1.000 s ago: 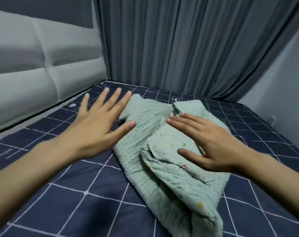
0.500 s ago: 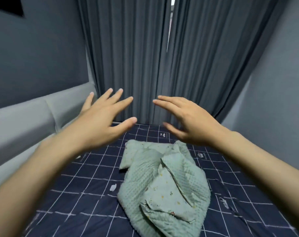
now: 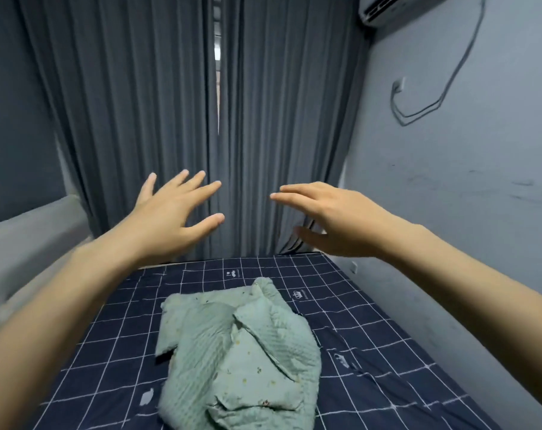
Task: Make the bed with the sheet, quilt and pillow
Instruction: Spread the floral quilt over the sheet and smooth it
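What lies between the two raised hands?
In the head view, nothing is held between the left hand and right hand; only the grey curtain behind shows.

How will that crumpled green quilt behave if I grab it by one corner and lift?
The green quilt lies in soft folds on the checked sheet, so it is probably floppy and will drape and unfold rather than hold shape. It looks thin, so likely light. Its waffle texture suggests a grip should not slip.

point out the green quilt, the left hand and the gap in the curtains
quilt (image 3: 238,352): head view, on the middle of the crumpled heap
left hand (image 3: 173,218): head view, on the back of the hand
curtain gap (image 3: 217,72): head view, on the bright slit between the two panels
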